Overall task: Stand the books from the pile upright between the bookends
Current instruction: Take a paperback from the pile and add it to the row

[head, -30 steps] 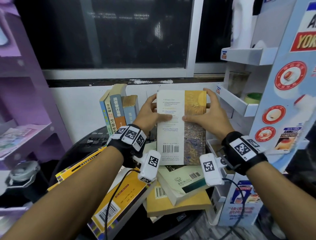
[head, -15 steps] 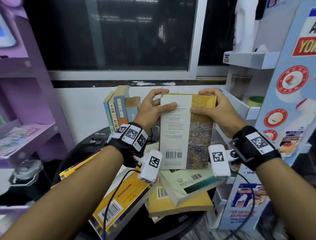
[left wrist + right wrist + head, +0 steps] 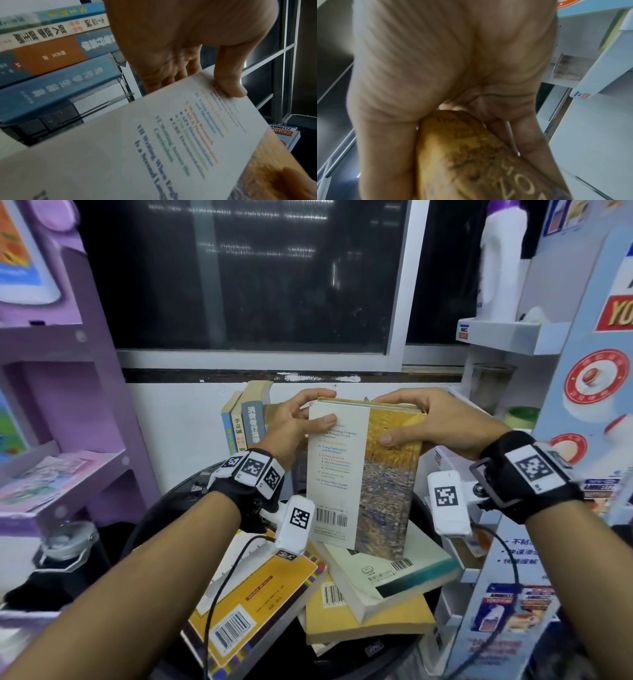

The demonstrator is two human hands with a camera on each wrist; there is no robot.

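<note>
Gripping the white-and-yellow book [image 3: 363,474] with my left hand [image 3: 294,429] and right hand [image 3: 442,422], upright above the pile [image 3: 359,594]. My right-wrist view alone shows its spine lettering. Shelved books [image 3: 245,419] stand behind, under a dark window [image 3: 239,275].

- The head view is evenly lit from indoors; the dark glass window [image 3: 239,275] shows faint streaked reflections.
- Straight lines are bent at the edges of the head view, as on the purple shelf unit [image 3: 68,392].
- In the left wrist view, the print on the white-and-yellow paperback book [image 3: 154,148] is smeared by blur.
- The right wrist view is soft, dim and filled by an out-of-focus right hand [image 3: 445,60].
</note>
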